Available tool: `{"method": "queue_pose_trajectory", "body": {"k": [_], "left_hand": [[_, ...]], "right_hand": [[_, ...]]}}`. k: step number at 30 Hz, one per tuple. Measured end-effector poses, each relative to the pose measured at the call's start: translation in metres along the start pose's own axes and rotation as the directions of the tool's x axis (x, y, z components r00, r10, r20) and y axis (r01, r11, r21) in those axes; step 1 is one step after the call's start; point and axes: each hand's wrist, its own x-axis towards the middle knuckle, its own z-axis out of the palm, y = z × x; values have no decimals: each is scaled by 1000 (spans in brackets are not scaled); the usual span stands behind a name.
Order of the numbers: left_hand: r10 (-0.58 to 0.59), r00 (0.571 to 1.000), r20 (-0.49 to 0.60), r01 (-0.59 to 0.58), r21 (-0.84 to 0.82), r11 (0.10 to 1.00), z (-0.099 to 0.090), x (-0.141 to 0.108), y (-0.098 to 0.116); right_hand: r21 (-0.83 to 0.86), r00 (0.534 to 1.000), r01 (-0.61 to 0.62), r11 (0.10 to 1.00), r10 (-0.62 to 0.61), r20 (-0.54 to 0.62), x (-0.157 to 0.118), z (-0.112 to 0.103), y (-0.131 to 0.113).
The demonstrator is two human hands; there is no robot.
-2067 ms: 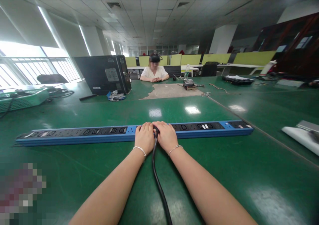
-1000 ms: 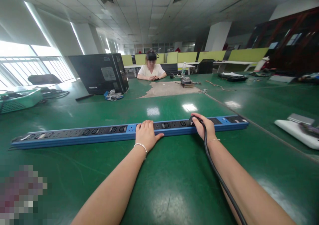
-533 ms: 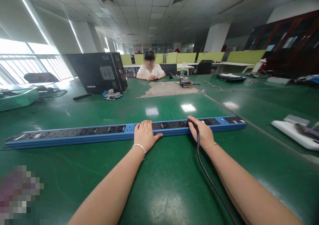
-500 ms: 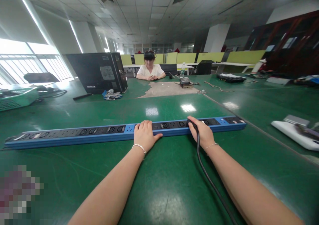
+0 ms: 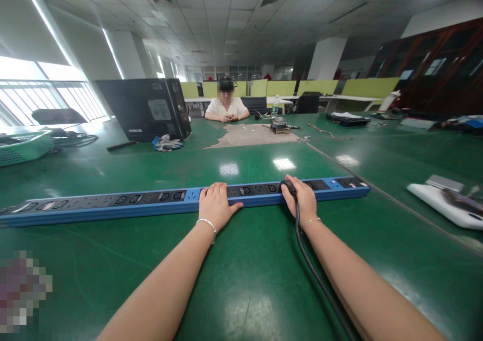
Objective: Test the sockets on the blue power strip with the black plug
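Observation:
A long blue power strip (image 5: 113, 211) with black socket faces lies across the green table in front of me. Over its middle, beside a blue socket section, my left hand (image 5: 216, 205) is closed, fingers on top and thumb along the near side. Farther right, my right hand (image 5: 305, 202) grips a black plug (image 5: 289, 187) at the strip's socket row. How deep the plug sits in a socket is hidden by the fingers. From it a black power cord (image 5: 302, 240) runs down toward me between my arms.
A black computer case (image 5: 139, 109) stands at the back left, with gloves (image 5: 166, 143) by it and a green basket (image 5: 26, 147) farther left. Across the table sits a person (image 5: 226, 107). A bottle (image 5: 275, 105) stands near the back; a white device (image 5: 445, 205) lies right.
My right wrist has swung slightly left, with the plug still in its fingers at the same part of the strip. My left hand keeps its place. The whole view has shifted a little.

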Motion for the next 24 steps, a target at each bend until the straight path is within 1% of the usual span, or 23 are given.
{"method": "queue_pose_trajectory", "body": {"k": [4, 8, 12, 14, 15, 17, 19, 21, 24], "left_hand": [[-6, 1000, 2, 6, 2, 1000, 0, 0, 1], [2, 1000, -7, -2, 9, 1000, 2, -1, 0], [9, 1000, -16, -9, 19, 1000, 2, -1, -1], [14, 1000, -21, -14, 23, 1000, 2, -1, -2], [16, 1000, -22, -16, 23, 1000, 2, -1, -2], [17, 1000, -22, -17, 24, 1000, 2, 0, -2], [17, 1000, -21, -17, 25, 1000, 2, 0, -2], [19, 1000, -21, -19, 24, 1000, 2, 0, -2], [19, 1000, -23, -18, 23, 1000, 2, 0, -2]], "right_hand": [[-72, 999, -18, 997, 16, -31, -1, 3, 1], [-128, 1000, -8, 992, 7, -12, -3, 0, -2], [-143, 999, -39, 989, 39, 1, -5, 1, -4], [-73, 999, -51, 996, 51, -6, -4, 1, -5], [-5, 998, -54, 999, 54, -17, -2, 0, -5], [168, 992, -65, 984, 81, -93, 4, -5, -6], [304, 968, -81, 949, 147, -203, 11, -14, -3], [345, 935, -110, 932, 215, -281, 17, -23, 4], [330, 906, -179, 927, 286, -312, 22, -37, 27]]}}
